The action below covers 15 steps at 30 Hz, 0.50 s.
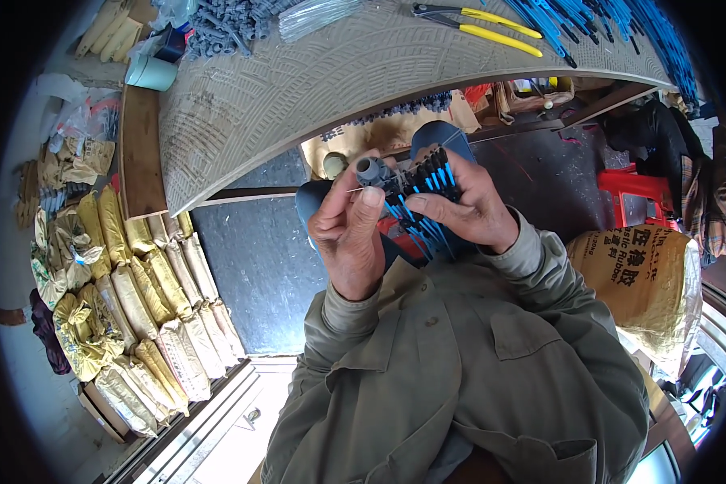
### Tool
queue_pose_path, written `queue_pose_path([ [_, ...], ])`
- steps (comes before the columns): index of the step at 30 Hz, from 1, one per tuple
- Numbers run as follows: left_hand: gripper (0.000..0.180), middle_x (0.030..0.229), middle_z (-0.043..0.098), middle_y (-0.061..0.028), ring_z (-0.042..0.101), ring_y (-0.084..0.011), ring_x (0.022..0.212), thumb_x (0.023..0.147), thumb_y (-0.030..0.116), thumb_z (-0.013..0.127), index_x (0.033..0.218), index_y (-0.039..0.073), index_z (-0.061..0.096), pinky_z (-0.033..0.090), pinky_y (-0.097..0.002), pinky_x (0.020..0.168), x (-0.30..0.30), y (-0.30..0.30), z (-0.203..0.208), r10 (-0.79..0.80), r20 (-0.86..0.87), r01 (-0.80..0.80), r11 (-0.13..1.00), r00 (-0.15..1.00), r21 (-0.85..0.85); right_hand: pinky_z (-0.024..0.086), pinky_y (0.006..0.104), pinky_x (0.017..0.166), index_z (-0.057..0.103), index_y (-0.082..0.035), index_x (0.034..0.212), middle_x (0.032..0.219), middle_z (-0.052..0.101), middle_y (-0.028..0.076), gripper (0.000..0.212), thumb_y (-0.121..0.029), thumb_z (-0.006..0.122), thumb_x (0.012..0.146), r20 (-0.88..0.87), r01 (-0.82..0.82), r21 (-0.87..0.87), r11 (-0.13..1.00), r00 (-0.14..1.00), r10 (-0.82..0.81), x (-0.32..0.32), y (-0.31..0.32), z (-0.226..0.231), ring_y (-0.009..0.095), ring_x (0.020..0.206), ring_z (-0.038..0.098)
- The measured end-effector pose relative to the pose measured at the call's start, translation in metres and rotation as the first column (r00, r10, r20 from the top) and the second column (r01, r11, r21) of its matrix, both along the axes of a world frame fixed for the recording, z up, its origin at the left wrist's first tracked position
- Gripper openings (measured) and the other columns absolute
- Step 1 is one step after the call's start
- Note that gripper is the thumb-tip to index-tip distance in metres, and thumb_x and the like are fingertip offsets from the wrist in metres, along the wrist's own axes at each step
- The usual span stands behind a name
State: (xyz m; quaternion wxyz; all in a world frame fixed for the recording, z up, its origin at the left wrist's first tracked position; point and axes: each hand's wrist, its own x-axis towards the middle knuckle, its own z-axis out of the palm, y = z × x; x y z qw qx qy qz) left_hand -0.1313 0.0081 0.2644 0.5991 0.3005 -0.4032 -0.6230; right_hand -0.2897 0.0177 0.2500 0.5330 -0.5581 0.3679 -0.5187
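Observation:
My two hands meet over my lap, below the near edge of the table. My left hand (pixel 348 234) pinches a grey plastic fitting (pixel 371 170) with a round hollow end, its thumb pressed against the side. My right hand (pixel 469 202) closes round a bundle of thin blue rods with black ends (pixel 427 230), the thumb lying across it. The blue rods splay downward from the grip, and their black tips stand in a row between thumb and fingers. The fitting and the bundle touch; how they join is hidden. A thin pale wire shows near my left fingers.
On the patterned table (pixel 298 97) lie yellow-handled pliers (pixel 492 31), a heap of grey fittings (pixel 226 26), clear thin strips (pixel 319 18) and blue rods (pixel 561 22). Stacked sacks (pixel 157 302) stand at left. A red stool (pixel 637 192) and a large printed sack (pixel 641 282) are at right.

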Motion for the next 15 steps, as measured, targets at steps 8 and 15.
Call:
queue_pose_path([
  [8, 0.036, 0.11, 0.061, -0.0178, 0.058, -0.0212, 0.102, 0.083, 0.003, 0.061, 0.117, -0.006, 0.055, 0.043, -0.0334, 0.092, 0.0043, -0.0025, -0.0016, -0.002, 0.072, 0.003, 1.0, 0.997, -0.011, 0.043, 0.0215, 0.072, 0.052, -0.001, 0.107, 0.087, 0.058, 0.001, 0.03, -0.007, 0.067, 0.081, -0.076, 0.031, -0.002, 1.0, 0.997, -0.031, 0.0033, 0.0006, 0.008, 0.004, 0.08, 0.051],
  [15, 0.037, 0.112, 0.06, -0.0181, 0.058, -0.0222, 0.101, 0.083, 0.006, 0.063, 0.117, -0.006, 0.055, 0.043, -0.0348, 0.092, 0.0055, -0.0018, -0.002, 0.013, 0.129, -0.009, 1.0, 0.992, -0.026, 0.043, 0.0225, 0.077, 0.052, 0.0, 0.108, 0.094, 0.059, 0.004, 0.033, -0.007, 0.068, 0.081, -0.019, -0.014, 0.066, 0.998, 1.0, 0.016, 0.0032, -0.0031, 0.0044, 0.005, 0.086, 0.051],
])
